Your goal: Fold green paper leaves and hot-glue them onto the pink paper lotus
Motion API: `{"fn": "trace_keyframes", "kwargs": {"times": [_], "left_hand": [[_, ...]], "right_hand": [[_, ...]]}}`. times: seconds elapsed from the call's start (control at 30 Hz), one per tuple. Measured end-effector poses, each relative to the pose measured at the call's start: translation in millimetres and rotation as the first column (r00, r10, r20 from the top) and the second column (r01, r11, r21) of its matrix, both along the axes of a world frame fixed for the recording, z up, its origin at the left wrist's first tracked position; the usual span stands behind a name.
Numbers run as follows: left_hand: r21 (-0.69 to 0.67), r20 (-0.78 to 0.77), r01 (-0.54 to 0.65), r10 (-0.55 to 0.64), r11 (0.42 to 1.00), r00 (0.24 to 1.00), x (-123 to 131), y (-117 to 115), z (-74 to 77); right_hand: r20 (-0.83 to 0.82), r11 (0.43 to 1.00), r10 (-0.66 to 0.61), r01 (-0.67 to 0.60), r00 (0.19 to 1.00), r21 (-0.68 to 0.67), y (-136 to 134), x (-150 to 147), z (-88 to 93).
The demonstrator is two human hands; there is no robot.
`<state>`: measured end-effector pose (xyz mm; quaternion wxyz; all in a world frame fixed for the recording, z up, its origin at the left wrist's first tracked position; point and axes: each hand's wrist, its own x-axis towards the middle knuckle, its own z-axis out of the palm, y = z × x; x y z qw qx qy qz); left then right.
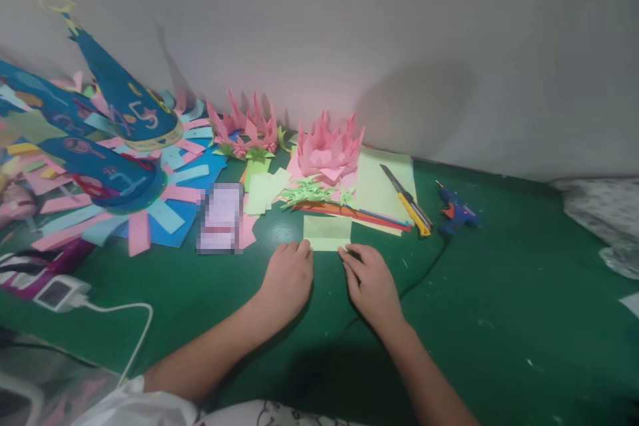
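A small pale green sheet of paper (327, 231) lies on the green table in front of me, with a crease running across it. My left hand (289, 276) is at its lower left corner, fingers curled and closed on the edge. My right hand (369, 279) pinches the lower right corner between thumb and fingertips. Just beyond the sheet sit green folded paper leaves (307, 192) and a pink paper flower (329, 150). A stack of pale green paper slips (265, 190) lies to the left of them.
A yellow box cutter (409, 203) rests on larger paper sheets (387, 176); a blue glue gun (456, 210) with a cord lies right of it. At left are a blurred-out phone (219, 218), blue cone hats (124, 93), another pink flower (244, 126) and a white charger (62, 294).
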<state>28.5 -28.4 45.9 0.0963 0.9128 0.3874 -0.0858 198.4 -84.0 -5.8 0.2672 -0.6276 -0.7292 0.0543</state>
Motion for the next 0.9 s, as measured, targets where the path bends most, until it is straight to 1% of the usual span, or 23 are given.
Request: {"fn": "trace_keyframes", "kwargs": {"times": [0.13,0.23,0.33,0.4,0.47,0.57,0.63,0.67,0.7,0.8,0.9], "left_hand": [[-0.013,-0.001,-0.006,0.006,1.000,1.000,-1.7,1.2,3.3],[-0.038,-0.021,-0.025,0.025,0.999,0.999,-3.4,2.6,7.2],[-0.039,-0.019,-0.034,0.033,0.999,0.999,-4.7,4.0,7.4],[-0.027,0.021,-0.044,0.045,0.999,0.999,-5.2,5.6,3.3],[-0.010,0.098,-0.080,0.080,0.997,0.992,-4.7,7.8,-4.7],[0.039,0.301,-0.141,0.123,0.989,0.946,-0.9,10.0,-21.7],[0.041,0.439,-0.092,0.064,0.995,0.896,3.5,9.7,-32.6],[0.045,0.486,-0.063,0.033,0.997,0.873,5.9,8.9,-37.0],[0.044,0.507,-0.006,-0.017,0.999,0.862,8.2,8.0,-40.4],[0.048,0.508,0.086,-0.098,0.995,0.856,13.5,5.3,-44.5],[0.047,0.478,0.102,-0.112,0.994,0.871,15.6,3.4,-43.0]], "right_hand": [[-0.005,1.000,-0.017,0.017,1.000,0.005,-1.5,4.0,-1.5],[-0.022,0.998,-0.044,0.045,0.999,0.035,-3.7,9.4,-3.1],[-0.033,0.997,-0.063,0.065,0.997,0.050,-5.1,13.0,-4.1],[-0.033,0.996,-0.071,0.072,0.997,0.055,-4.9,13.7,-4.3],[-0.034,0.995,-0.071,0.073,0.997,0.066,-3.8,14.1,-4.2],[-0.057,0.995,-0.048,0.052,0.997,0.079,-1.6,15.5,-4.1],[-0.084,0.996,-0.023,0.030,0.996,0.083,-0.5,16.9,-4.2],[-0.097,0.997,-0.012,0.020,0.995,0.081,-0.3,17.6,-4.2],[-0.109,0.997,-0.005,0.013,0.994,0.076,-0.2,18.3,-4.2],[-0.137,0.998,-0.005,0.012,0.991,0.054,0.1,19.6,-3.1],[-0.126,0.997,-0.029,0.038,0.992,0.072,4.5,18.6,1.3]]}}
